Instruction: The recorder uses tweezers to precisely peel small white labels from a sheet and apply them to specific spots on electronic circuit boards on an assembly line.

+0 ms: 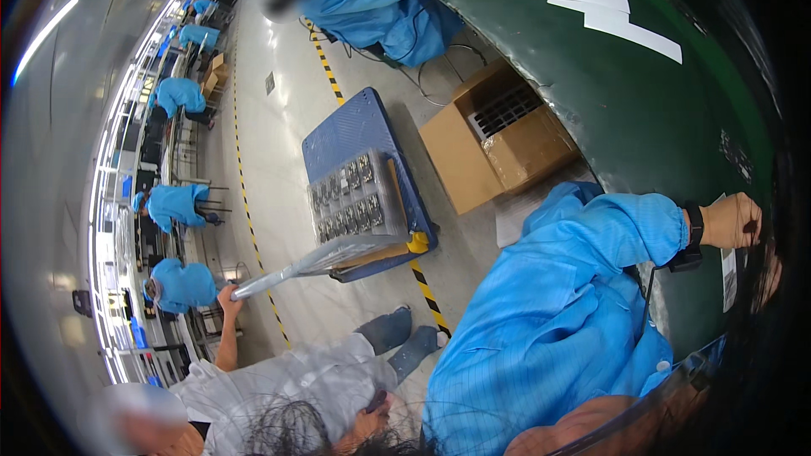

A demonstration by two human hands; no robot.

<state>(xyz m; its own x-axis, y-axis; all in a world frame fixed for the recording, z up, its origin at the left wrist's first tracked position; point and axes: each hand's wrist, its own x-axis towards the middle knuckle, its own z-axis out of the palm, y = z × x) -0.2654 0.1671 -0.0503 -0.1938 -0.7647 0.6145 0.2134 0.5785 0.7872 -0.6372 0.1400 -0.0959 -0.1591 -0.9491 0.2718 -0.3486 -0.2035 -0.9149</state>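
My left hand reaches out over the green tabletop at the right, its blue sleeve ending at a black wristband with a small box. The fingers look curled inward; what they hold, if anything, is hidden. Just beneath this hand lies a white printed strip. At the dark right rim a patch of skin, likely my right hand, shows only in part, and its fingers cannot be made out. Farther up the tabletop lie white paper strips, partly overlapping.
An open cardboard box with a black gridded insert stands beside the table. A blue platform cart carries clear trays of dark parts. A person in white grips its handle. One co-worker in blue is at the table; others line the left.
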